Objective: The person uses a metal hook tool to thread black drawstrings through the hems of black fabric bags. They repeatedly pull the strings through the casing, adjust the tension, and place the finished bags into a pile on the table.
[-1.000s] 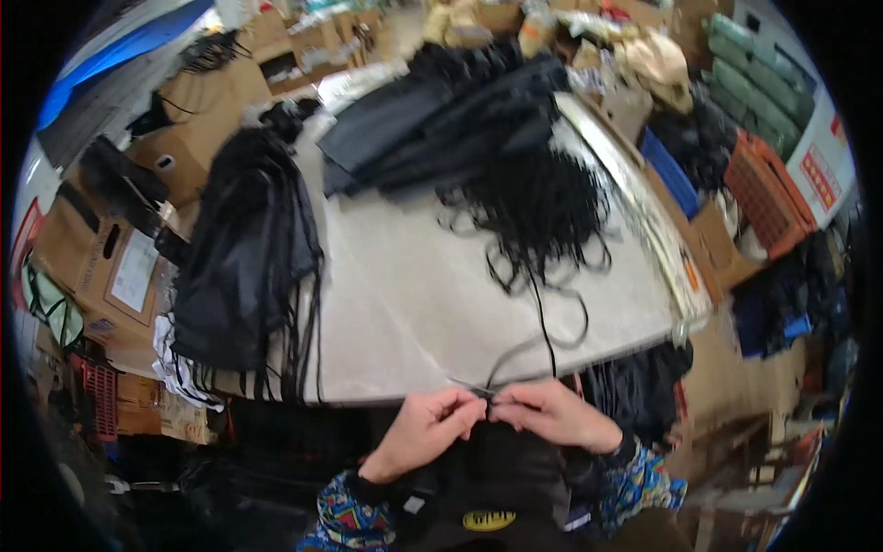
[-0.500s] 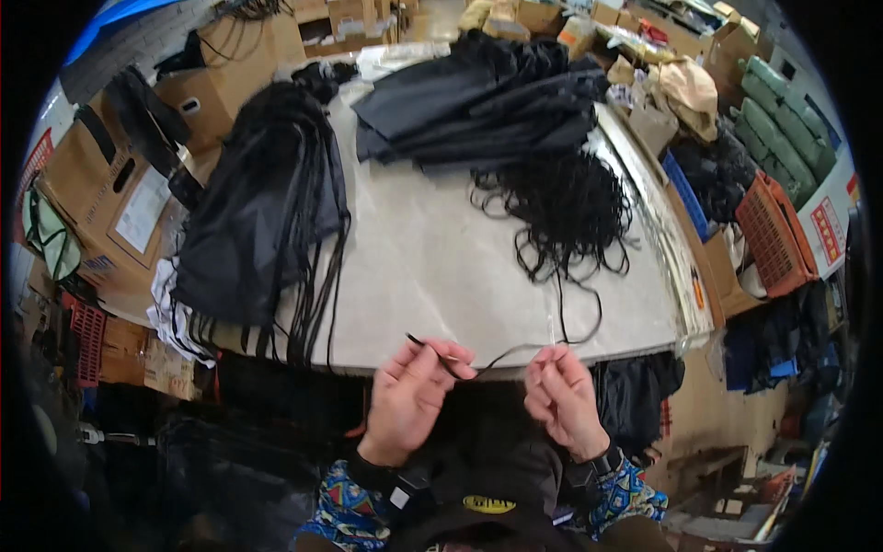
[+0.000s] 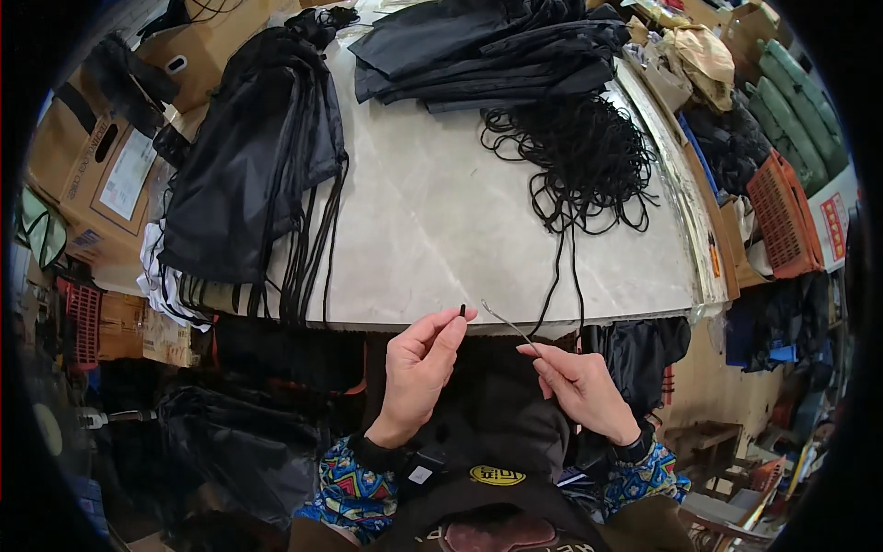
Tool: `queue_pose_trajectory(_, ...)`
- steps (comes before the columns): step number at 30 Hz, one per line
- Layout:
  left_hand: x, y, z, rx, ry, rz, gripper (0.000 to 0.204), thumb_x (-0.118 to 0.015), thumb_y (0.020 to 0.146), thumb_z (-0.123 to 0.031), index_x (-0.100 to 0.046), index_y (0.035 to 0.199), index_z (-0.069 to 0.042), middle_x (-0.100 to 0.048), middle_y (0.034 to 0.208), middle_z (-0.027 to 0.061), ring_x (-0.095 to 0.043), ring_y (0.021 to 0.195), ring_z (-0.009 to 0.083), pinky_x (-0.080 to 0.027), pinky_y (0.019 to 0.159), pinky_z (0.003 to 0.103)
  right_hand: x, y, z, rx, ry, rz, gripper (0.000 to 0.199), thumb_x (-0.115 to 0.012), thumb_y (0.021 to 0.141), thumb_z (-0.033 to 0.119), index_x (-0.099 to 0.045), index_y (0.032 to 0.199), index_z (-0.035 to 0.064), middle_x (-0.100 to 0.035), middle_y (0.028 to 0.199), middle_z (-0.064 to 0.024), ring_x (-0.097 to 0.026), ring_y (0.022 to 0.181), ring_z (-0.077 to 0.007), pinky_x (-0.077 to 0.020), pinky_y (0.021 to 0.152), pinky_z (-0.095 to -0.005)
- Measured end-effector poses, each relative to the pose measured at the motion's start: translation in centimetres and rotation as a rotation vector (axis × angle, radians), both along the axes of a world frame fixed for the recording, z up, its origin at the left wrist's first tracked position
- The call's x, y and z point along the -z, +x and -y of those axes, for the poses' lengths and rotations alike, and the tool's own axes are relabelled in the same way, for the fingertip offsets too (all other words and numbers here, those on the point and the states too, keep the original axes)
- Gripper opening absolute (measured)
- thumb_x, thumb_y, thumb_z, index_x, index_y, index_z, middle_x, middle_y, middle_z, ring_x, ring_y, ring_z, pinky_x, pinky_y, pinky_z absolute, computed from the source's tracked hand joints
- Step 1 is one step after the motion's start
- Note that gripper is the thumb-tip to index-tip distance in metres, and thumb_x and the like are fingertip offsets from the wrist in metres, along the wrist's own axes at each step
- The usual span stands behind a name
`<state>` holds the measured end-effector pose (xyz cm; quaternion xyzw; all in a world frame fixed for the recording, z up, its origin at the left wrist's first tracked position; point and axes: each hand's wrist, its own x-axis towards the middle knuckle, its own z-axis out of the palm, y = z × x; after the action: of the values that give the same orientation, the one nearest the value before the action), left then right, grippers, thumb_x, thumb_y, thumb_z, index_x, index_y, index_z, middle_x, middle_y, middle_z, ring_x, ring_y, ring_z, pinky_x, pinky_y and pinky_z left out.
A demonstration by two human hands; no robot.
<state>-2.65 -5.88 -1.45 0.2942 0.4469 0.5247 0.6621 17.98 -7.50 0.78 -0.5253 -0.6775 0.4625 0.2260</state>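
Observation:
My left hand (image 3: 418, 373) pinches a black cord end (image 3: 463, 311), its tip standing up between thumb and forefinger. Between the fingers of my right hand (image 3: 589, 386) is a thin metal rod (image 3: 508, 322) with a small hook or loop at its tip. The rod points at the cord end, a little apart from it. A heap of tangled black cord (image 3: 589, 156) lies at the table's right, and two strands run from it to the front edge. Flat black fabric bags (image 3: 248, 175) with hanging cords lie at the left. More folded black fabric (image 3: 497, 46) is piled at the back.
Both hands are just in front of the pale table (image 3: 414, 221). Cardboard boxes (image 3: 110, 184) stand along the left. An orange plastic basket (image 3: 785, 216) and green rolled bundles (image 3: 791, 120) are at the right. Black material (image 3: 230, 432) lies below the table at left.
The metal rod now shows in my right hand, tip toward the left hand. The cord no longer spans between my hands; its end stands up in the left. The view has tilted downward.

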Motion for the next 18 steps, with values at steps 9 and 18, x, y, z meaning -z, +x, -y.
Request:
queue_pose_trajectory(9,0.8,-0.6,0.2,0.070,0.072,-0.131,0.017,-0.055,0.091,-0.008,-0.064,0.099,0.004,-0.064,0.086,0.0010,-0.048,0.067,0.0026,-0.040,0.060,0.017,0.0,0.3,0.2,-0.034,0.094,0.066,0.022,-0.055,0.089,0.005,-0.058,0.111,-0.0009,-0.050,0.064,-0.0210,-0.047,0.048,-0.0283,-0.0403,0.049,-0.0321)
queue_pose_trajectory(18,0.7,-0.3,0.2,0.015,0.121,-0.250,0.014,-0.056,0.089,-0.009,-0.065,0.090,0.002,-0.051,0.062,-0.0048,-0.035,0.049,-0.0006,-0.024,0.044,0.016,1.4,0.5,0.2,-0.107,0.255,0.087,0.024,-0.057,0.086,0.006,-0.059,0.109,-0.0001,-0.057,0.071,-0.0217,-0.057,0.059,-0.0350,-0.0439,0.053,-0.0370)
